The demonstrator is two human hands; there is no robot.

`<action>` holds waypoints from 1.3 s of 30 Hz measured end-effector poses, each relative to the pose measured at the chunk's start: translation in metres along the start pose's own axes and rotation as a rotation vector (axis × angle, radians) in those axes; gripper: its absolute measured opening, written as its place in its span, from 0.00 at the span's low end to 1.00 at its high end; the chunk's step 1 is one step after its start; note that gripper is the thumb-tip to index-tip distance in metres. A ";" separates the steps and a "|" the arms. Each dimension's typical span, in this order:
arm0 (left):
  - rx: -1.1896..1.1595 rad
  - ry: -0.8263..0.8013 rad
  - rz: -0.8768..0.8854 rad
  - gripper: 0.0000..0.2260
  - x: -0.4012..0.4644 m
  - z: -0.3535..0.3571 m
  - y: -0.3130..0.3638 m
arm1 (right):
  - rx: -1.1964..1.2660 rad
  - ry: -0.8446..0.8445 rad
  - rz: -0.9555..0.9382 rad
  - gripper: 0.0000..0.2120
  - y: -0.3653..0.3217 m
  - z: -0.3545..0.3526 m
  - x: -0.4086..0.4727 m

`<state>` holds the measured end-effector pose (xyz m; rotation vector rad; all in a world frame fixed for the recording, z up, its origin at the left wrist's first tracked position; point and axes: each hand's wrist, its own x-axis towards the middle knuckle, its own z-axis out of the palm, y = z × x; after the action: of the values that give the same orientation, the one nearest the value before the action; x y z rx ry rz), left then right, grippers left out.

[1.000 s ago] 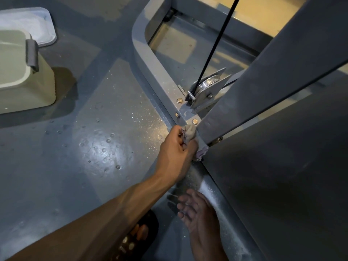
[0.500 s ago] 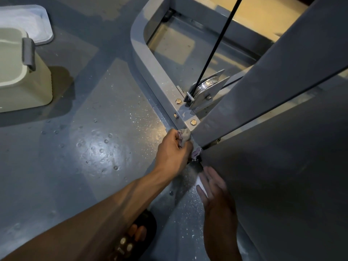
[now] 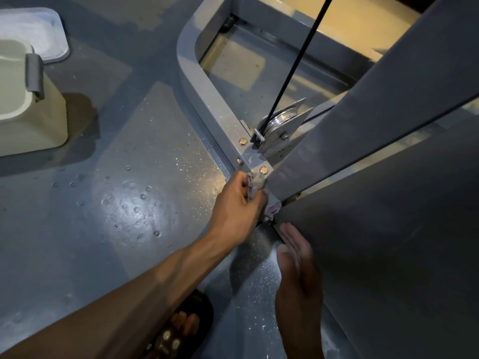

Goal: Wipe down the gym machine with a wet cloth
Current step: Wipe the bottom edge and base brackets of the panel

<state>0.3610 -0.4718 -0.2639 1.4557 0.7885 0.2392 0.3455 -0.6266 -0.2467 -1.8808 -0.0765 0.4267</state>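
Left hand [image 3: 237, 203] bunched round wet cloth [image 3: 255, 186], pressed at frame joint [image 3: 255, 164] mid-frame. Right hand [image 3: 298, 257] flat, fingers straight, beside machine panel [image 3: 388, 242], holding nothing. Risk: cloth snagging on bolt [image 3: 263, 169] or catching near pulley [image 3: 278, 121]; wet floor [image 3: 129, 203] slippery underfoot.

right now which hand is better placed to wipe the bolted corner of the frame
Left. The left hand already grips the cloth right at the bolted corner. The right hand is open lower down, holding nothing.
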 end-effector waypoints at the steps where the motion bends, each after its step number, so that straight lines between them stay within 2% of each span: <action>1: -0.053 -0.012 0.077 0.09 -0.004 0.000 0.006 | -0.017 0.007 -0.008 0.21 0.002 0.000 -0.001; 3: -0.122 -0.037 0.214 0.12 -0.010 -0.001 0.016 | -0.039 0.022 -0.007 0.19 0.002 0.000 -0.001; 5: -0.097 -0.047 0.238 0.12 -0.011 -0.002 0.017 | -0.043 0.017 0.002 0.18 0.001 -0.001 -0.001; 9: 0.024 0.000 0.001 0.07 -0.003 -0.002 0.002 | -0.052 -0.002 -0.024 0.21 0.000 -0.002 -0.002; 10: 0.030 0.013 -0.014 0.06 -0.003 -0.002 0.003 | -0.052 0.000 -0.028 0.21 0.000 -0.002 -0.002; 12: -0.016 0.014 0.079 0.08 -0.008 -0.001 0.014 | -0.043 0.015 -0.023 0.20 0.000 -0.001 -0.002; 14: -0.100 -0.017 0.258 0.11 -0.016 0.000 0.031 | -0.046 0.035 -0.015 0.19 0.000 -0.001 -0.002; 16: -0.142 -0.038 0.325 0.12 -0.021 0.000 0.042 | -0.045 0.046 -0.011 0.18 -0.001 0.001 -0.002; 19: -0.124 -0.035 0.169 0.10 -0.016 -0.001 0.028 | -0.024 0.042 -0.004 0.21 -0.001 0.001 0.000; 22: -0.097 -0.019 0.010 0.10 -0.013 -0.001 0.015 | -0.038 0.029 -0.003 0.18 -0.003 0.001 0.000; 28: -0.195 -0.060 0.310 0.13 -0.026 -0.001 0.060 | -0.070 0.026 0.076 0.16 -0.012 -0.001 -0.002; 31: -0.120 -0.047 0.162 0.10 -0.021 -0.003 0.047 | -0.060 -0.034 0.079 0.18 -0.023 -0.003 -0.004; 34: -0.068 -0.019 -0.003 0.05 -0.017 -0.005 0.035 | -0.089 -0.110 0.030 0.15 -0.035 -0.010 -0.012; 36: -0.074 -0.012 0.050 0.04 -0.020 -0.005 0.049 | -0.089 -0.118 -0.008 0.15 -0.048 -0.019 -0.020; 39: -0.153 -0.033 0.258 0.05 -0.036 -0.006 0.090 | -0.141 -0.107 -0.066 0.21 -0.067 -0.039 -0.027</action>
<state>0.3591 -0.4758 -0.1665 1.4102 0.5417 0.4607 0.3435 -0.6455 -0.1665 -1.9868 -0.2451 0.4864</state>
